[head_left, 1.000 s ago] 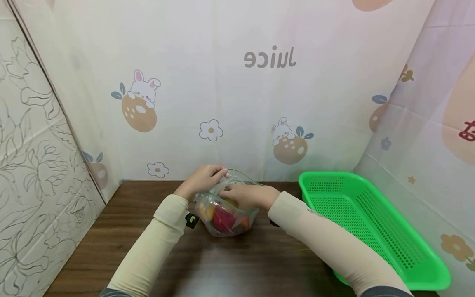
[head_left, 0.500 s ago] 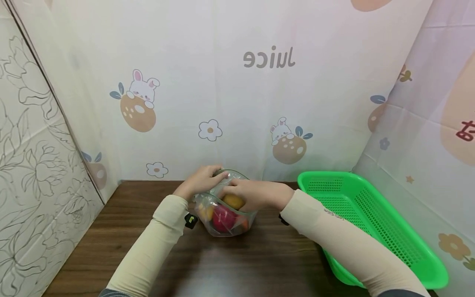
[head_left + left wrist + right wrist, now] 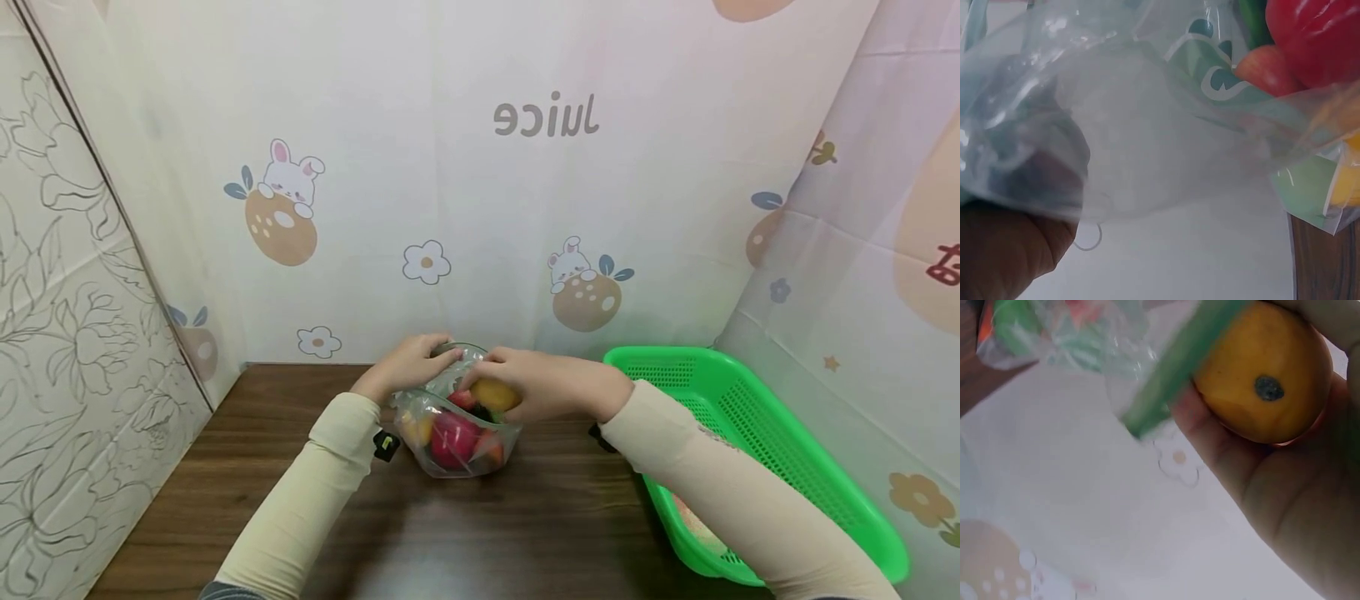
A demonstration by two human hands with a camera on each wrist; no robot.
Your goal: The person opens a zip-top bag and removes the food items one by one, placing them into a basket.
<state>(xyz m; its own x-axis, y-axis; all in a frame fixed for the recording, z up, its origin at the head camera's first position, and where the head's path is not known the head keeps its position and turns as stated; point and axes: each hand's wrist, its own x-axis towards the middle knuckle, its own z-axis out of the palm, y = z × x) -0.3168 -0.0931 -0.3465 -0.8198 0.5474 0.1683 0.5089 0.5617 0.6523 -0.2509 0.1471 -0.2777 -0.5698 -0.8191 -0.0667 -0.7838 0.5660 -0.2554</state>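
A clear plastic bag [image 3: 435, 406] with a green rim stands on the table, mouth open, with several fruits or vegetables inside. My left hand [image 3: 408, 364] grips the bag's rim at its left side; in the left wrist view the plastic film covers part of that hand [image 3: 1013, 250]. At the right of the bag's mouth, my right hand [image 3: 536, 385] holds a round yellow-orange fruit [image 3: 495, 393] with a dark stem scar, clearest in the right wrist view. A shiny red piece [image 3: 453, 439] shows through the bag's front, and an orange one [image 3: 489, 448] sits beside it.
To the right, a green plastic basket [image 3: 817, 454] stands on the brown wooden table [image 3: 300, 467], partly behind my right forearm. A pinkish-tan item [image 3: 701, 527] lies in its near left part. A printed curtain [image 3: 487, 208] hangs just behind the table's far edge.
My right hand has drawn up and to the right, bringing the yellow-orange fruit from inside the bag to its mouth. The left hand has stayed almost still at the rim.
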